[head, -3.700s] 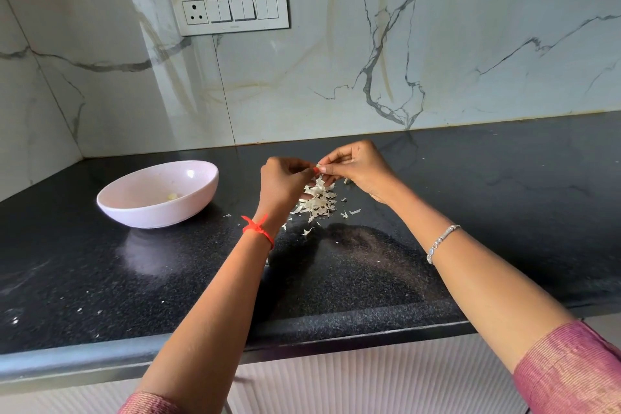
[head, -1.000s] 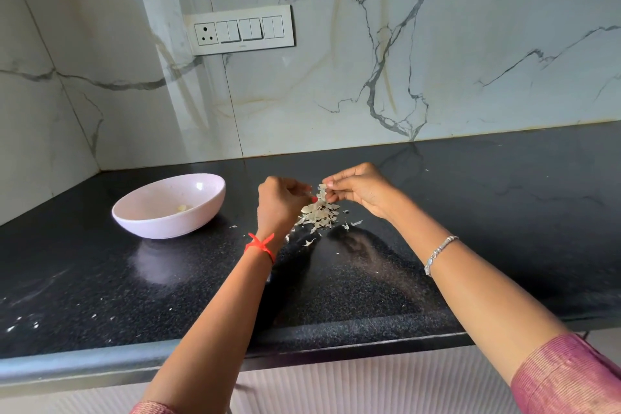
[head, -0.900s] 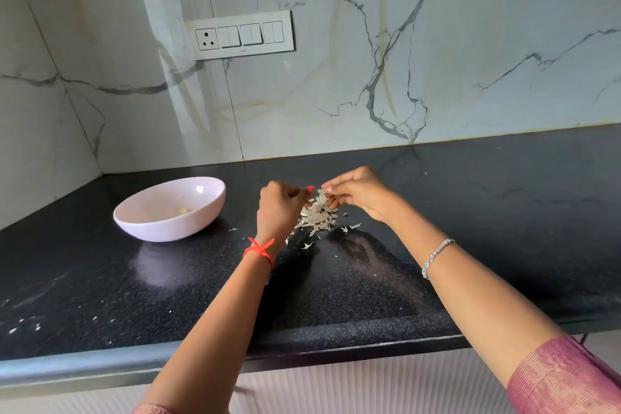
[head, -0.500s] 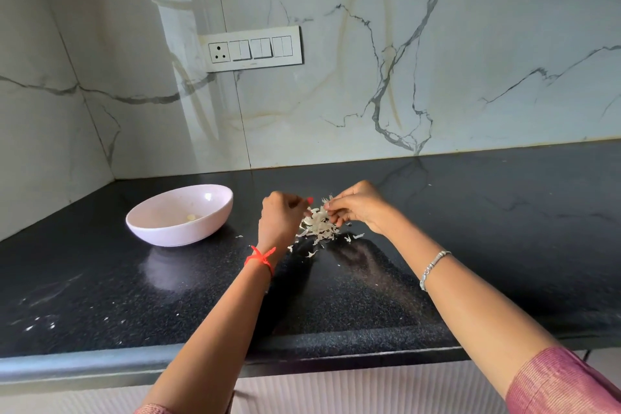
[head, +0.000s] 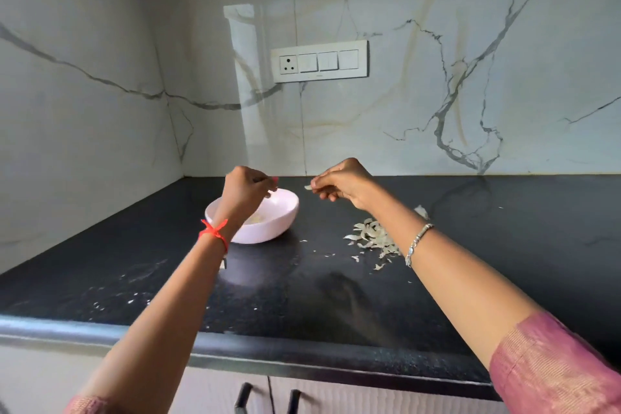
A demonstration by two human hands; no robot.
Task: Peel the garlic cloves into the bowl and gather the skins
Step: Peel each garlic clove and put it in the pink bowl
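Note:
My left hand point(head: 244, 192) is raised over the pink bowl point(head: 268, 231), fingers curled, pinching a small pale garlic clove point(head: 273, 191) at its fingertips. Inside the bowl lies a peeled clove point(head: 256, 219), partly hidden by my wrist. To the right of the bowl and above the counter, my right hand point(head: 343, 181) pinches a small piece of garlic skin point(head: 307, 187). The pile of garlic skins point(head: 372, 237) lies on the black counter point(head: 302, 292) under my right forearm, which hides part of it.
Small skin flakes point(head: 356, 258) are scattered around the pile, and more flakes point(head: 134, 299) dot the counter's left front. The marble wall carries a switch panel point(head: 319, 60). Cabinet handles point(head: 243, 397) show below the counter's front edge point(head: 302, 360).
Both hands left the skin pile and rose to the left. The left hand now hangs over the bowl. The right hand carries a bit of skin. My view shifted left and up.

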